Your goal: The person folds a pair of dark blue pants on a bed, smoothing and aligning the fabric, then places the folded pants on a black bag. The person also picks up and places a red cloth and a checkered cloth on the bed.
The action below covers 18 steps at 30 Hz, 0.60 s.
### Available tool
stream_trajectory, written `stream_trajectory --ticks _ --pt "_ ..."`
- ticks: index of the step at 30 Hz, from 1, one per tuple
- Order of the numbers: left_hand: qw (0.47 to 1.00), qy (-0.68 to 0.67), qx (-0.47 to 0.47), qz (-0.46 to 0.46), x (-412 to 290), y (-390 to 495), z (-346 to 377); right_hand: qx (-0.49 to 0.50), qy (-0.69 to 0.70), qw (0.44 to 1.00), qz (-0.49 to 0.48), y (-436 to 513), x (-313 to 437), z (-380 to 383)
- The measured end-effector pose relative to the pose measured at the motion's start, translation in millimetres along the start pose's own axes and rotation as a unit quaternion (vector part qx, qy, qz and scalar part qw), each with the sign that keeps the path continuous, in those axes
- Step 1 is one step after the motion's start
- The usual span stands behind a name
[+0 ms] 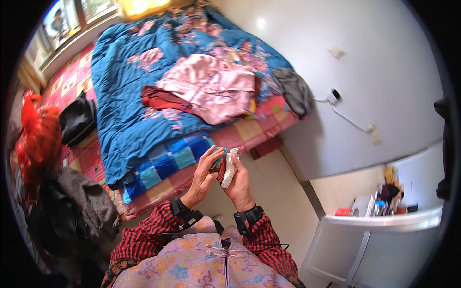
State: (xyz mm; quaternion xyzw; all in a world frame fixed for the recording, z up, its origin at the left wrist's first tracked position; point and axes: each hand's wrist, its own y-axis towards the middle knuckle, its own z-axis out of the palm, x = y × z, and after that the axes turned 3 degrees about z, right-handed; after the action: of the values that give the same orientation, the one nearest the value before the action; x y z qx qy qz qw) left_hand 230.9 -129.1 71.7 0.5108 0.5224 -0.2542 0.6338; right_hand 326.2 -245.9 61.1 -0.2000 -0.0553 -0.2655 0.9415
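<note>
My right hand (240,185) grips a crumpled white piece (229,171), perhaps tissue or thin plastic. Against its left side lies a small dark red item with a teal part (220,158), which looks like a packet. My left hand (203,176) has its thumb on this packet and its fingers along the far side. Both hands are close together in front of my body, above the gap beside the bed. The fingers partly hide the packet, so its exact kind is unclear.
A bed holds a blue floral quilt (122,90), pink clothing (212,86) and a grey garment (293,90). On the left are a red plastic bag (37,136), a black bag (77,118) and a grey knit (90,201). A charger cable (349,118) hangs on the right wall.
</note>
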Motion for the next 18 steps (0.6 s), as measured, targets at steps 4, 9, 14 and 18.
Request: stream_trajectory --ticks 4,9,14,18 --pt "0.990 -0.051 0.120 0.044 -12.7 -6.8 87.6 -0.045 -0.021 0.996 -0.076 -97.9 62.6 -30.1" --pt "0.976 -0.069 0.203 0.043 -24.6 -13.6 202.2 -0.065 0.010 0.980 -0.188 -192.2 111.6 -65.7" --pt "0.964 -0.063 0.257 0.038 -28.8 -19.1 292.8 -0.057 0.060 0.957 -0.280 -252.0 149.5 -110.1" --pt "0.955 -0.080 0.286 0.021 -29.4 -24.2 353.3 -0.083 0.101 0.934 -0.332 -281.7 182.0 -141.2"
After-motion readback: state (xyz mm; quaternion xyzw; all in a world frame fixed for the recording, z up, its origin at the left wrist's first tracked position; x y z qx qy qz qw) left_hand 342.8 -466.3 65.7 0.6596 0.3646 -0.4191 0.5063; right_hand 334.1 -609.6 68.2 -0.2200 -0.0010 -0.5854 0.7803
